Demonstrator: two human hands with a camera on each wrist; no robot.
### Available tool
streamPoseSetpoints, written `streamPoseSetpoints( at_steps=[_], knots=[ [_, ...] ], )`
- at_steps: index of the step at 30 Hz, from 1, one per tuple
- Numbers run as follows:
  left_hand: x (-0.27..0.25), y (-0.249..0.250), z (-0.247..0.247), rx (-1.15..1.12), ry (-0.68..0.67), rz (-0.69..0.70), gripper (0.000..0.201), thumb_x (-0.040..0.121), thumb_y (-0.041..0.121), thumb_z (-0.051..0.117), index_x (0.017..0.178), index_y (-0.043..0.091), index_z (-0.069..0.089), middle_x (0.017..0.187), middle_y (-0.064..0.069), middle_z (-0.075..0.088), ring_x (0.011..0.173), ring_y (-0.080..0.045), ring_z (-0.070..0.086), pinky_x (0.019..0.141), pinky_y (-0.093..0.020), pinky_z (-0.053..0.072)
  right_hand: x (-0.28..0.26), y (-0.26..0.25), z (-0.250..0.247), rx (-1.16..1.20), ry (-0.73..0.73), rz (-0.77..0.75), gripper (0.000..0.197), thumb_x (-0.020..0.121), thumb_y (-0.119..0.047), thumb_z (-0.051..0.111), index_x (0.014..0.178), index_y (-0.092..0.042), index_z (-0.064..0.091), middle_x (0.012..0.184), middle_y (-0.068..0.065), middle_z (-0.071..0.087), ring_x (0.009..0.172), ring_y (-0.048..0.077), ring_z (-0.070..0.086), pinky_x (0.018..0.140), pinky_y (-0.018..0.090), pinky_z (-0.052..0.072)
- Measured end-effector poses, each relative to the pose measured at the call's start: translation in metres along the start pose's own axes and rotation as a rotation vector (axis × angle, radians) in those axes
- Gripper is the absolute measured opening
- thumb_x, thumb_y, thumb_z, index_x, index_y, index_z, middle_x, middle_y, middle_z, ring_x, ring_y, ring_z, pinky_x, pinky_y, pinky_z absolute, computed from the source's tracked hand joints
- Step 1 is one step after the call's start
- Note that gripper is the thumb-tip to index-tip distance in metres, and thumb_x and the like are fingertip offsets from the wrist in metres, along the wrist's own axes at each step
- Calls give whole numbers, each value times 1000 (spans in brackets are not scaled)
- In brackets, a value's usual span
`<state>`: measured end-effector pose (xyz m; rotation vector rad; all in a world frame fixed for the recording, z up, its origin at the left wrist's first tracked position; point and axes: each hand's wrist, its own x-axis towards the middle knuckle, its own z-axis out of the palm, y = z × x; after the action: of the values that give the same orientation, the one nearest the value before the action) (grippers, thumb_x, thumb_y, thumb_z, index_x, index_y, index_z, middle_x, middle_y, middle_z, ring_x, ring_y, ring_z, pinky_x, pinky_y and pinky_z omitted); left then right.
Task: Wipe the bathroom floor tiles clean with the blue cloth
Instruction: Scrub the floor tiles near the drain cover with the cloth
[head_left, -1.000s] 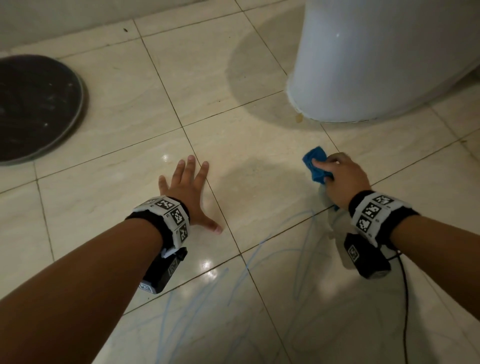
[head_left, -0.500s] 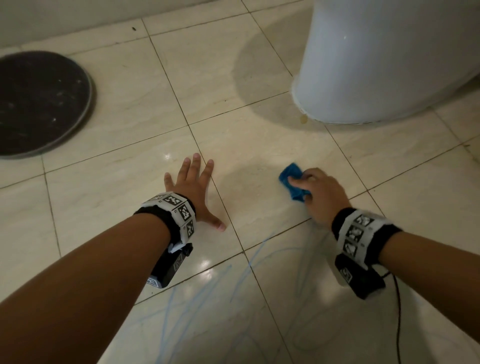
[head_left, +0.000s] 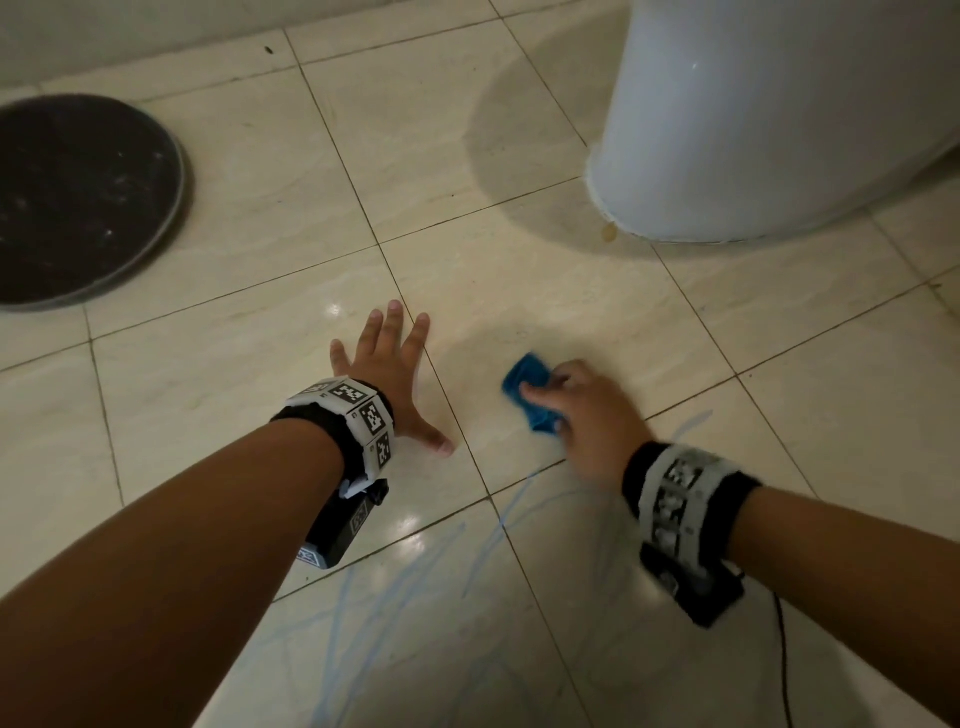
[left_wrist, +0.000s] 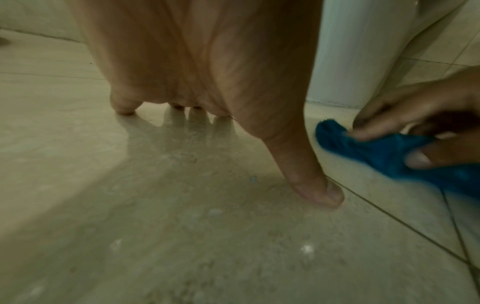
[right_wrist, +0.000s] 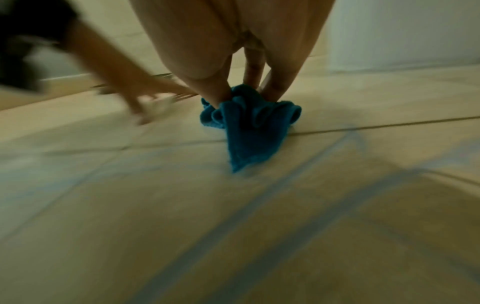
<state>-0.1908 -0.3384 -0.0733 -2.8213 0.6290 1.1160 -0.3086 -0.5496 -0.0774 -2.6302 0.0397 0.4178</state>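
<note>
My right hand (head_left: 582, 415) grips a bunched blue cloth (head_left: 527, 392) and presses it onto the beige floor tiles (head_left: 545, 291). In the right wrist view the fingers pinch the cloth (right_wrist: 249, 125), and a loose corner trails toward the camera. My left hand (head_left: 389, 374) lies flat on the floor, fingers spread, just left of the cloth. In the left wrist view its thumb (left_wrist: 309, 176) touches the tile, with the cloth (left_wrist: 384, 152) close on the right. Blue scribble lines (head_left: 509, 514) mark the tiles nearer to me.
A white toilet base (head_left: 753, 130) stands at the upper right. A dark round mat (head_left: 72, 197) lies at the far left. A thin black cable (head_left: 784, 654) runs from the right wrist camera. A small yellowish spot (head_left: 609, 231) sits by the toilet's foot.
My right hand has slid the blue cloth leftward and toward me, away from the toilet base and closer to my left hand. The left hand has stayed planted on the floor.
</note>
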Motion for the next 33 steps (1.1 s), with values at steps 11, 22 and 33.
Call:
streamPoseSetpoints(
  at_steps=[11, 22, 33],
  knots=[
    [2, -1, 2, 19, 12, -3, 152, 49, 72, 78, 147, 27, -29, 153, -3, -37, 143, -24, -28, 115, -58, -3, 11, 58, -26, -9, 191, 152, 50, 87, 6, 50, 130, -20, 56, 125, 10, 46, 109, 28, 49, 89, 14, 32],
    [1, -1, 3, 5, 11, 1, 151, 49, 71, 79, 147, 28, -28, 153, -2, -37, 143, -24, -28, 114, -58, -4, 12, 83, -21, -125, 116, -1, 62, 85, 2, 50, 135, -34, 47, 133, 6, 42, 107, 32, 47, 93, 29, 39],
    [1, 0, 2, 10, 8, -4, 151, 51, 70, 79, 146, 28, -29, 153, -2, -37, 143, -24, -28, 115, -59, -4, 19, 62, -32, -27, 116, 8, 49, 85, 8, 51, 122, -21, 63, 123, 9, 54, 106, 28, 52, 89, 16, 32]
  ],
)
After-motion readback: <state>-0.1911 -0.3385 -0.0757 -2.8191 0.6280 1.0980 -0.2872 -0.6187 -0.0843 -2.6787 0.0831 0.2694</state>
